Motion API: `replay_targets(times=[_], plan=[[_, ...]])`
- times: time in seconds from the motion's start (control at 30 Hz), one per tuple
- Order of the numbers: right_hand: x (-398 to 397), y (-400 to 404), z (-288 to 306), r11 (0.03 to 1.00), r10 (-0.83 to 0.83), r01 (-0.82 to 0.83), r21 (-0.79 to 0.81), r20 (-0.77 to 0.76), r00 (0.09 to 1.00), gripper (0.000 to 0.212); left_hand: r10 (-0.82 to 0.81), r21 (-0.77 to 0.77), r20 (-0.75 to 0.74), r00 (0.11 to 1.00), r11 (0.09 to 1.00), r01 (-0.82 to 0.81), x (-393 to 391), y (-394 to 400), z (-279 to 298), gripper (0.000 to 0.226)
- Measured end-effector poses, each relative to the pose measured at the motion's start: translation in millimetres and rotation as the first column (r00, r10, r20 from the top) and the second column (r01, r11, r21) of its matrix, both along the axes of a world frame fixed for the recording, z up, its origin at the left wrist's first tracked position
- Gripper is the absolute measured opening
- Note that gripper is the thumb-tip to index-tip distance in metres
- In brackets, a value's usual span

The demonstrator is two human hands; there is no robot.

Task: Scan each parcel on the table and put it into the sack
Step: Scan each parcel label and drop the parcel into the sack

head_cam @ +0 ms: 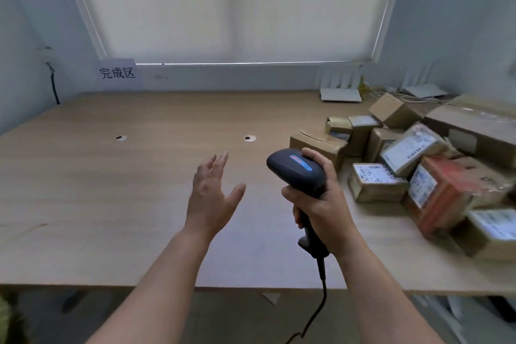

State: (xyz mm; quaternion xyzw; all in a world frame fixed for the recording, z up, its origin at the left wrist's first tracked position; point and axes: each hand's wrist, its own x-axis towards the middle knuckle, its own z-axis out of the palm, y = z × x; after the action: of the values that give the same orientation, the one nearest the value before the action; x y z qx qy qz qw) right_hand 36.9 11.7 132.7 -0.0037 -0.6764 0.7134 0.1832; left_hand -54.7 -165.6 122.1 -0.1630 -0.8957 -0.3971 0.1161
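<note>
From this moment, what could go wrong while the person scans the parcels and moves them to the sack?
1. The parcels lie in a loose heap at the table's right; pulling one out may topple others, perhaps off the table edge.
2. The scanner cable hangs over the front edge and might snag as the right hand moves.
3. No sack is in view, so the empty left hand may have to drop parcels somewhere unseen.

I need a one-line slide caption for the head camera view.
Right hand grips a barcode scanner; open left hand hovers over the table beside piled parcels.
</note>
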Motion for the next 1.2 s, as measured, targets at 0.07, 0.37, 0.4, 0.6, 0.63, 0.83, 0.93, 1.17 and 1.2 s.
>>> replay_targets(times=[0.07,0.37,0.4,0.6,0.63,0.83,0.93,1.17,1.2], plan=[[1,33,-4,0.999,-0.046,0.046,0.013,0.006,0.999,0.066,-0.049,-0.013,-0.006,0.999,0.999,0.049,-5,36,-6,0.069],[0,127,-19,0.988,-0.153,0.153,-0.032,0.009,0.988,0.064,-0.175,-0.087,0.020,0.984,0.981,0.176,-31,138,-25,0.072],[-2,134,-22,0.985,-0.165,0.166,-0.043,0.016,0.986,0.063,-0.186,-0.096,0.030,0.982,0.978,0.188,-36,146,-27,0.072],[-19,174,-34,0.969,-0.242,0.244,-0.043,0.049,0.969,0.064,-0.265,-0.157,0.103,0.959,0.947,0.279,-70,201,-44,0.073],[-22,180,-35,0.965,-0.255,0.258,-0.040,0.056,0.965,0.064,-0.280,-0.162,0.116,0.953,0.941,0.296,-77,211,-47,0.073],[-57,215,-43,0.950,-0.304,0.309,-0.056,0.083,0.949,0.063,-0.292,-0.301,0.127,0.948,0.900,0.317,-124,267,-62,0.077],[-78,228,-50,0.941,-0.329,0.335,-0.055,0.103,0.939,0.064,-0.264,-0.432,0.089,0.961,0.859,0.275,-149,292,-70,0.079],[-115,248,-69,0.933,-0.348,0.359,-0.038,0.167,0.922,0.066,-0.256,-0.633,0.130,0.958,0.722,0.279,-195,332,-95,0.072],[-118,249,-71,0.932,-0.352,0.362,-0.029,0.178,0.919,0.066,-0.258,-0.639,0.135,0.957,0.715,0.283,-199,333,-98,0.069]])
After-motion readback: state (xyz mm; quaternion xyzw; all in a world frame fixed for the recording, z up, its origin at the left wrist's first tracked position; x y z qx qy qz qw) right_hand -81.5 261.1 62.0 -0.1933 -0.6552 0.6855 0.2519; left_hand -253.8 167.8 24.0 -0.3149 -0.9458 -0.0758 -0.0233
